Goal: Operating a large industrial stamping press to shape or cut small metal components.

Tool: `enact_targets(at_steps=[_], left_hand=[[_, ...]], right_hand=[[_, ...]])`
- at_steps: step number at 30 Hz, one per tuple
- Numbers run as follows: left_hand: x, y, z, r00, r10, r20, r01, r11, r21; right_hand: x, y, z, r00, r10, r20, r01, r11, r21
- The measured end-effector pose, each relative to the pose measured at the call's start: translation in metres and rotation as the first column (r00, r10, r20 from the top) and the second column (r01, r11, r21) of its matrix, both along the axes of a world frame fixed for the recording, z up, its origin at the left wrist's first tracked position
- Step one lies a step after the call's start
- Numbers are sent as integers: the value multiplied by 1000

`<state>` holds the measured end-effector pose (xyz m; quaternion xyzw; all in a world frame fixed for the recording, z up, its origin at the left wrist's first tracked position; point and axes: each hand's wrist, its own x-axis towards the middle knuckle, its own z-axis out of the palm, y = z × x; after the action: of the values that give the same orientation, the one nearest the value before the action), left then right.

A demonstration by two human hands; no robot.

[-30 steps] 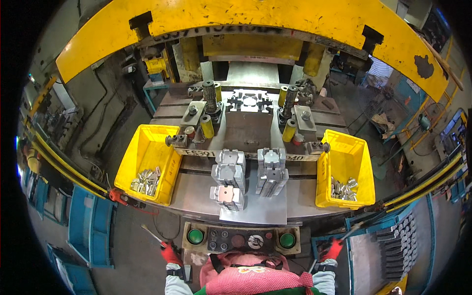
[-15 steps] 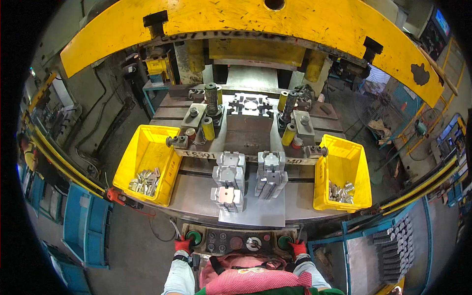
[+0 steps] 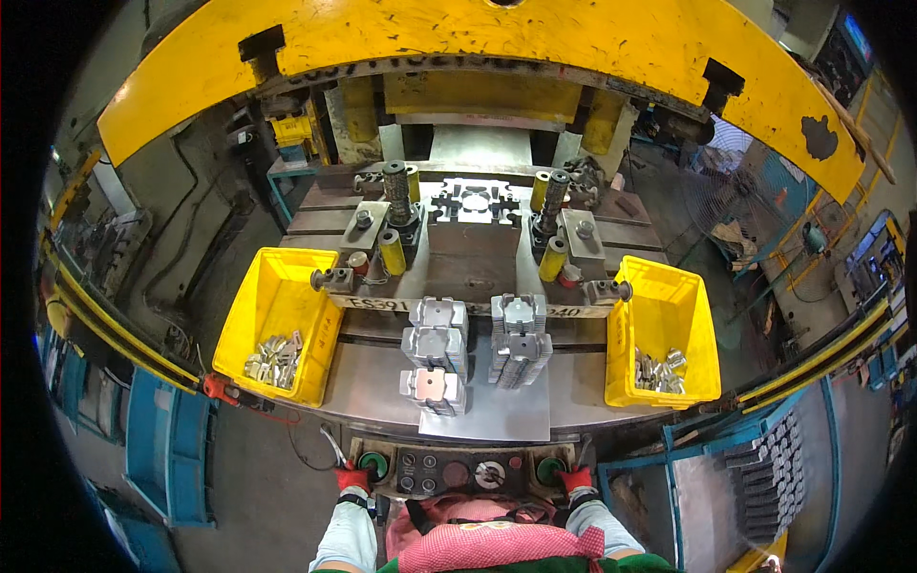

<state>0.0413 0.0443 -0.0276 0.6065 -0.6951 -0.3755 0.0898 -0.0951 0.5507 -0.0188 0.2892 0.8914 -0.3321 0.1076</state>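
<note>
Left green button and right green button are set at opposite ends of the control panel, below the press table, and each is partly covered by a red-gloved hand. A slim grey tool is grasped in the left hand, its shaft pointing up past the panel's corner; another grey tool is grasped in the right hand. Whether the buttons are pressed down cannot be told, and the fingers are too small to be made out.

A second ago both hands were held well apart from the buttons, out to either side; half a second ago they were already placed as now. The metal part stacks are left unmoved on the table, as are the left yellow bin and right yellow bin, both partly filled with metal pieces.

Large dark characters are marked along the front edge of the die base, dark lettering is seen under the yellow crossbeam, and handwritten-looking marks are borne by the left bin's side.
</note>
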Motion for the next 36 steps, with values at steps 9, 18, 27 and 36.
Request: enact_targets(at_steps=[9,18,27,36], left_hand=[[1,1,-3,995,33,-92,-34,999,-10],[-7,10,30,985,-8,-172,31,991,133],[-8,9,35,987,-131,-91,138,987,79],[54,17,131,697,504,-510,-284,847,448]], right_hand=[[-1,-3,9,999,-9,-31,9,1000,-3],[-2,0,0,1000,4,12,-3,998,-61],[-4,-1,7,997,26,67,-21,997,-81],[19,82,60,887,-461,3,393,754,-527]])
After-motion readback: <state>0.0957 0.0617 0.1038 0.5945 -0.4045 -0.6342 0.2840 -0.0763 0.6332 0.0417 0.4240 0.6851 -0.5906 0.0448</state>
